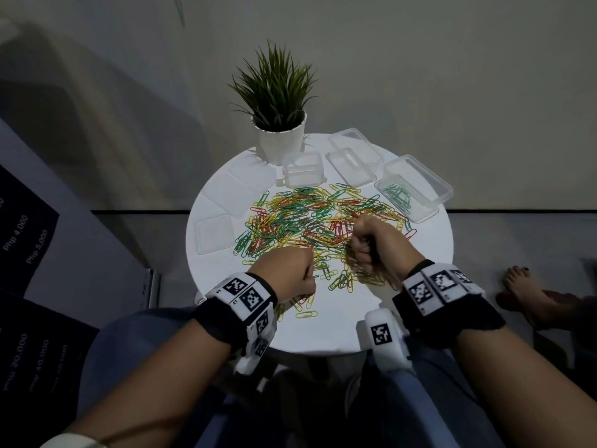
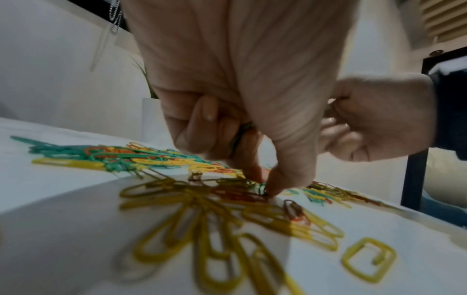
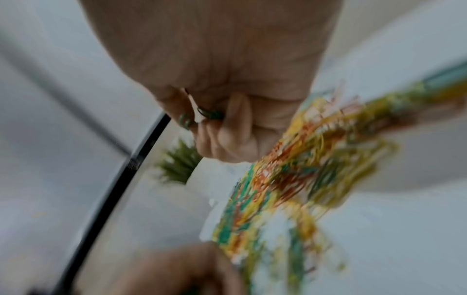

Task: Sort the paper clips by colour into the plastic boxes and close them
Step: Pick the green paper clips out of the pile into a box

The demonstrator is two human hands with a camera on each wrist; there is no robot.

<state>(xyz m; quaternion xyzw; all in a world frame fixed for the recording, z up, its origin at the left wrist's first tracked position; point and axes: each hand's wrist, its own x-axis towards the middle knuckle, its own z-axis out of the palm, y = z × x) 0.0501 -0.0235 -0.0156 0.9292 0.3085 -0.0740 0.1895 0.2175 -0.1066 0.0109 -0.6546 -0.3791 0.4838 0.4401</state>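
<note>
Over white table (image 1: pixel 323 331), left hand (image 1: pixel 287 273) pinches a green clip (image 2: pixel 262 187); right hand (image 1: pixel 371 244) fists green clips (image 3: pixel 209 114).

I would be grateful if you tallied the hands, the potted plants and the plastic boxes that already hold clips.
Hands: 2, the left hand and the right hand, each gripping green paper clips
Potted plant: 1
Plastic box with clips inside: 1
Total: 4
</note>
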